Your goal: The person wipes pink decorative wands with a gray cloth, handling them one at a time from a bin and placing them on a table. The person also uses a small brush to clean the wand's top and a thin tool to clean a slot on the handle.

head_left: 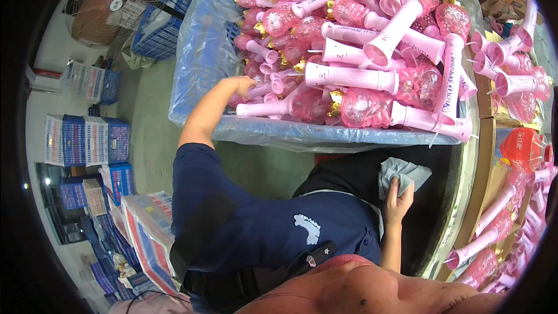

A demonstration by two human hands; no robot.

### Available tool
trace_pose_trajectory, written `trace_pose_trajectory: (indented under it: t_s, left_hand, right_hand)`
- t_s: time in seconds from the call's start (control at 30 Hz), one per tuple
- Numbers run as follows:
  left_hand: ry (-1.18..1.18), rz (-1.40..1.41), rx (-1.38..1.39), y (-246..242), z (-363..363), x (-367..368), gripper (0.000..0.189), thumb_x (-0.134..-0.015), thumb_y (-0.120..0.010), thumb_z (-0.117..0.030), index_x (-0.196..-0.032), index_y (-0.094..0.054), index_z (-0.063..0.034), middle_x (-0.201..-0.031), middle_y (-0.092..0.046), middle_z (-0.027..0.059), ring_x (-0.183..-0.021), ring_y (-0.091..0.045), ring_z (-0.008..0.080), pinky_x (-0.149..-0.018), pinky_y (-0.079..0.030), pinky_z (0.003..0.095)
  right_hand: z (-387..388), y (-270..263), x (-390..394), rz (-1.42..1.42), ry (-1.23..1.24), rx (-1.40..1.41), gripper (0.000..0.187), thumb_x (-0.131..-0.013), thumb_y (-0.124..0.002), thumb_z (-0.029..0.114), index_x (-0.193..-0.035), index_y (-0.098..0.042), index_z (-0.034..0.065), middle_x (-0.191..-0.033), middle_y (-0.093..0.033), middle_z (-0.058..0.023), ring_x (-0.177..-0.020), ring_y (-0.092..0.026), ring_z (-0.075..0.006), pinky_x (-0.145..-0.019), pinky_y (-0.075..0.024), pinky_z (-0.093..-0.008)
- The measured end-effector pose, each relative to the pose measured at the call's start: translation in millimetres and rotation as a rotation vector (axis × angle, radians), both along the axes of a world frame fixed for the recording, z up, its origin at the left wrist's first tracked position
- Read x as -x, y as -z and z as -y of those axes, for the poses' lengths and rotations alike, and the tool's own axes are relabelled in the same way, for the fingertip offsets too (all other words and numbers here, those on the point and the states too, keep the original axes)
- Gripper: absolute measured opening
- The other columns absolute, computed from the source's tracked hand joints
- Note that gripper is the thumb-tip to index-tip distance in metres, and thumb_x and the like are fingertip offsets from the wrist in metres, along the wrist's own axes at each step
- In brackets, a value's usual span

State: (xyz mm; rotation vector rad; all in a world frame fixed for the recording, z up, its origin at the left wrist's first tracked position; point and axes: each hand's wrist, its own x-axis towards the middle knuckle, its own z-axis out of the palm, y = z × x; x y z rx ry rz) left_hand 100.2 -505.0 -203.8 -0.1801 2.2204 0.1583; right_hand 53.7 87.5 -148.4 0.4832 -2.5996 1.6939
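Note:
My left hand [240, 86] reaches into the near left part of a blue plastic crate [196, 67] lined with clear film. Its fingers touch the pile of pink toy wands [351, 75]; whether they grip one is hidden. The wands have pale pink flared handles, some bearing writing, and clear pink heads tipped with gold crowns. They lie criss-cross, heaped to the rim at the right. Low beside my body, to the right and outside the crate, my right hand [400, 200] holds a crumpled grey cloth [403, 176] between thumb and fingers.
At right, a cardboard box [484, 183] borders more pink wands [492, 237] and a red plastic piece [521, 150]. A caged fan [98, 11] stands at far left by another blue crate [159, 26]. Stacked crates [87, 139] and a striped carton [148, 222] line the left.

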Motion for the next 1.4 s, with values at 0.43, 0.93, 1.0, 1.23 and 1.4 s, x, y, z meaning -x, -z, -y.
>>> trace_pose_trajectory:
  t_s: [0.43, 0.93, 1.0, 1.23, 1.4]
  left_hand:
    - [-0.493, -0.534, -0.021, -71.3, -30.5, 34.4, 0.061, -0.058, -0.077, -0.025, -0.114, -0.061, -0.0076, -0.105, -0.068, 0.0139, -0.096, -0.065, 0.0333, -0.083, -0.052, 0.0409]
    - [1.004, -1.623, -0.037, -254.1, -294.4, 148.3, 0.018, -0.075, -0.067, -0.009, -0.090, -0.059, -0.0153, -0.114, -0.062, 0.0030, -0.120, -0.054, 0.0238, -0.114, -0.026, 0.0538]
    - [1.113, -1.479, -0.189, -253.6, -312.3, 170.7, 0.020, -0.074, -0.067, -0.008, -0.090, -0.059, -0.0153, -0.116, -0.059, 0.0040, -0.123, -0.052, 0.0247, -0.116, -0.022, 0.0523]
    - [1.145, -1.174, -0.109, -227.7, -332.1, 209.8, 0.016, -0.080, -0.058, -0.008, -0.094, -0.064, -0.0095, -0.118, -0.060, 0.0074, -0.126, -0.049, 0.0286, -0.110, -0.034, 0.0481]
    - [0.972, -1.258, 0.039, -226.9, -314.8, 220.1, 0.043, -0.082, -0.052, 0.000, -0.120, -0.064, -0.0175, -0.138, -0.050, 0.0119, -0.130, -0.044, 0.0327, -0.109, -0.035, 0.0428]
  right_hand:
    - [7.1, -6.1, -1.6, -0.006, -0.034, -0.009, 0.008, -0.084, -0.064, 0.000, -0.092, -0.061, -0.0011, -0.083, -0.057, -0.0153, -0.072, -0.057, -0.0298, -0.066, -0.0463, -0.0344]
    - [-37.1, -17.7, -35.6, 0.157, 0.130, 0.092, 0.016, -0.088, -0.067, 0.015, -0.083, -0.062, 0.0005, -0.073, -0.063, -0.0139, -0.062, -0.061, -0.0216, -0.059, -0.0471, -0.0320]
    - [-50.7, -16.2, -49.3, 0.357, 0.214, 0.222, 0.018, -0.093, -0.062, 0.018, -0.095, -0.064, 0.0010, -0.078, -0.066, -0.0138, -0.070, -0.061, -0.0119, -0.066, -0.0491, -0.0306]
    - [-104.2, -21.6, -98.1, 0.564, 0.502, 0.847, 0.023, -0.098, -0.056, 0.026, -0.100, -0.063, 0.0038, -0.083, -0.063, 0.0006, -0.075, -0.056, -0.0052, -0.068, -0.0455, -0.0225]
    - [-145.8, -42.1, -101.5, 0.456, 0.622, 1.142, 0.043, -0.099, -0.048, 0.043, -0.114, -0.057, 0.0040, -0.093, -0.066, -0.0078, -0.071, -0.056, -0.0104, -0.065, -0.0480, -0.0250]
